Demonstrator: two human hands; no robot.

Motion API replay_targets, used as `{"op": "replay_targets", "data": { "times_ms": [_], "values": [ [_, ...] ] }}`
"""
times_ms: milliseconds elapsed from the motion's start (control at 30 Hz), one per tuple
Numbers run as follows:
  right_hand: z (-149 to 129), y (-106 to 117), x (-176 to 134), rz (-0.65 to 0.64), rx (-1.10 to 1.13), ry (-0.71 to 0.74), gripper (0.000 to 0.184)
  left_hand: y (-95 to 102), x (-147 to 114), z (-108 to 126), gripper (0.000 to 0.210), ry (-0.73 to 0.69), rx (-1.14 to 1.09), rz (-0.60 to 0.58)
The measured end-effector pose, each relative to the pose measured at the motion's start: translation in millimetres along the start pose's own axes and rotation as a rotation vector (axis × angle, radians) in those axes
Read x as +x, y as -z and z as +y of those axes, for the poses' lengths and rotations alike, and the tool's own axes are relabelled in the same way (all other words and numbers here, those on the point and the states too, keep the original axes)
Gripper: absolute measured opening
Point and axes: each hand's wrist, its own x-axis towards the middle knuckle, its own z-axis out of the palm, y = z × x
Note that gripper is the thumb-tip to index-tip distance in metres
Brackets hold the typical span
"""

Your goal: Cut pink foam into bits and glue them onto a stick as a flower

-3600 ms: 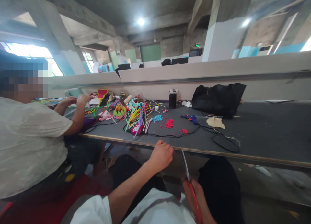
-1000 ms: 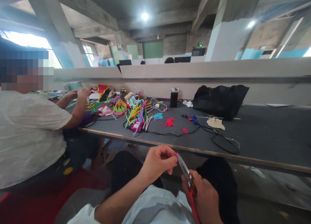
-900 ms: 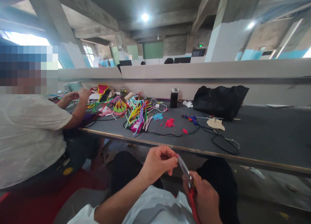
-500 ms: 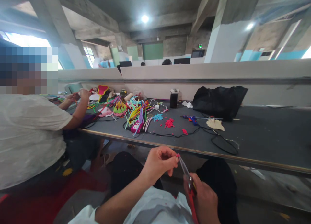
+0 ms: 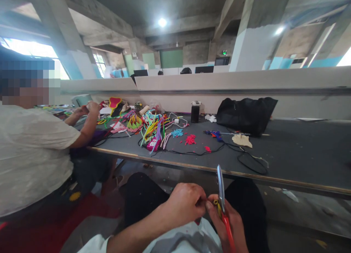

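My left hand (image 5: 186, 201) is closed in a pinch above my lap, its fingertips meeting those of my right hand. Whatever lies between them is too small or hidden to make out. My right hand (image 5: 229, 223) is wrapped round red-handled scissors (image 5: 221, 189), whose blades point up toward the table edge. Its thumb and forefinger come together beside a small yellow part at the scissors' pivot. On the table ahead lie a pile of small pink-red pieces (image 5: 190, 139), a smaller cluster of them (image 5: 207, 149) and a pile of blue pieces (image 5: 177, 133).
Colourful fuzzy stems (image 5: 155, 127) are heaped on the dark table (image 5: 298, 150), near a blue glue gun (image 5: 216, 135) with a black cable. A black bag (image 5: 245, 114) stands at the back. Another person (image 5: 33, 147) works with both hands at the left.
The scissors have swung upright, away from a small pink piece at my left fingertips. My left hand has lowered and turned, and both hands' fingertips have come together.
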Motion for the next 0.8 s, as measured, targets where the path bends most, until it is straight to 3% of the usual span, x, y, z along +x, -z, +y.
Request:
{"op": "replay_targets", "data": {
  "times_ms": [233,333,433,567,700,800],
  "values": [
    [8,-7,0,0.018,0.062,-0.053,0.04,-4.3,-4,-2,0.013,-0.193,0.346,-0.081],
    [6,-7,-1,0.019,0.121,-0.076,0.037,-6.7,-5,-2,0.011,-0.207,0.368,-0.015],
    [5,-10,-2,0.129,0.249,-0.158,0.039,-8.4,-7,-1,0.011,-0.269,0.392,0.068],
    [3,-16,-1,0.229,0.395,-0.231,0.047,-12.7,-8,0,0.012,-0.346,0.433,0.092],
    [-2,-15,-2,0.206,0.339,-0.211,0.048,-18.3,-6,-2,0.01,-0.316,0.243,0.159],
    [-3,-11,-2,0.193,0.25,-0.185,0.046,-13.4,-1,-2,0.008,-0.112,-0.221,0.248]
  ]
}}
